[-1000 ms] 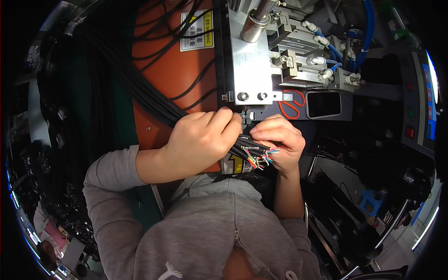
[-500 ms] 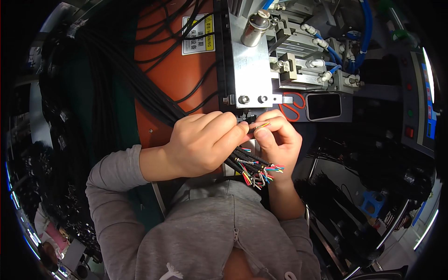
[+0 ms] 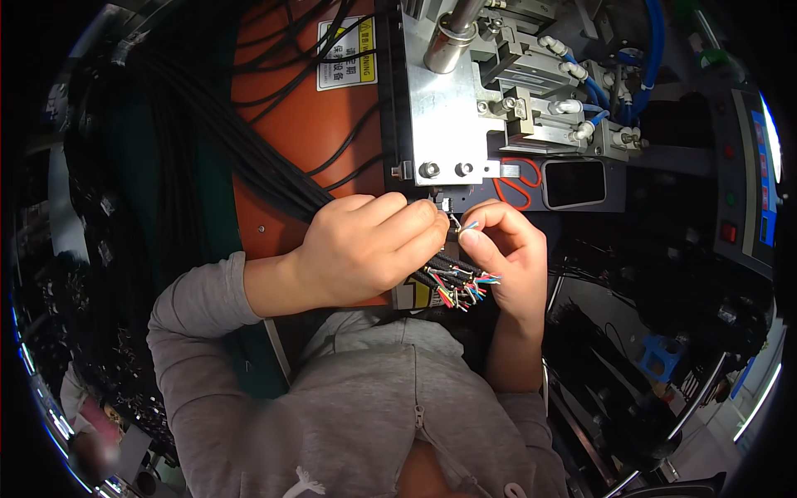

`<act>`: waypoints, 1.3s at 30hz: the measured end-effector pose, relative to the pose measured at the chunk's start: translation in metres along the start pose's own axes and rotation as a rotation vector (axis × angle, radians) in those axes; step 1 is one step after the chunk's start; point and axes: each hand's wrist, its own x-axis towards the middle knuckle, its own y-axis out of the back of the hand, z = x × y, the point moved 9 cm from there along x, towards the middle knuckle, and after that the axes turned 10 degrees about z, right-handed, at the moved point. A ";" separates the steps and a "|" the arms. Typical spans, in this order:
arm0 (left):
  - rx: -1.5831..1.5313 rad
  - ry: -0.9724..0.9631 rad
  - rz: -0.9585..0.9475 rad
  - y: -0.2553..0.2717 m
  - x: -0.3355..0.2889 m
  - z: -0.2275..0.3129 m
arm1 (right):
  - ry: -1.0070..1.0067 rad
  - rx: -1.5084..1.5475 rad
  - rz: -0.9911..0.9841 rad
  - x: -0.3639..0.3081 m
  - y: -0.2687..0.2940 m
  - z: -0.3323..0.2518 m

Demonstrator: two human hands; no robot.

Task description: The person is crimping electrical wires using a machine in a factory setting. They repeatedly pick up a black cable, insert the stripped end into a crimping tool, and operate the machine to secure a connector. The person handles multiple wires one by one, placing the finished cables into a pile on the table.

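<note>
My left hand [image 3: 365, 249] is closed around a bundle of black braided cables [image 3: 278, 178], just below the front of a metal press. Stripped ends with thin coloured wires [image 3: 457, 286] fan out under its fingers toward the right. My right hand [image 3: 513, 259] is close beside it, thumb and forefinger pinched on the fine wires [image 3: 468, 227] of one cable end; a bluish tip shows there. A small white part [image 3: 447, 204] sits at the machine just above the fingertips. The left fingertips partly hide the cable being handled.
The machine's metal plate [image 3: 444, 124] and pneumatic cylinders [image 3: 540, 100] with blue hoses stand ahead. Red-handled scissors [image 3: 519, 192] and a phone [image 3: 574, 183] lie to the right. A control panel [image 3: 751, 183] is at far right. Black cables cross the orange surface [image 3: 332, 124] on the left.
My right hand has shifted slightly right and down, its fingers less curled. White and bluish wires now show at its fingertips instead of red and yellow ones. The machine's shaft looks raised.
</note>
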 end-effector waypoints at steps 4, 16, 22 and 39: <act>0.076 -0.006 0.029 -0.001 -0.005 0.002 | 0.015 0.132 0.023 0.002 0.005 0.007; 0.166 -0.008 -0.076 -0.014 -0.008 0.004 | 0.487 -0.626 0.198 0.008 -0.004 -0.019; 0.232 0.056 -0.137 -0.016 -0.007 0.002 | 0.508 -0.686 0.150 0.006 -0.009 -0.018; 0.147 0.060 -0.065 -0.010 -0.003 -0.008 | 0.047 -0.017 0.089 0.019 0.006 0.044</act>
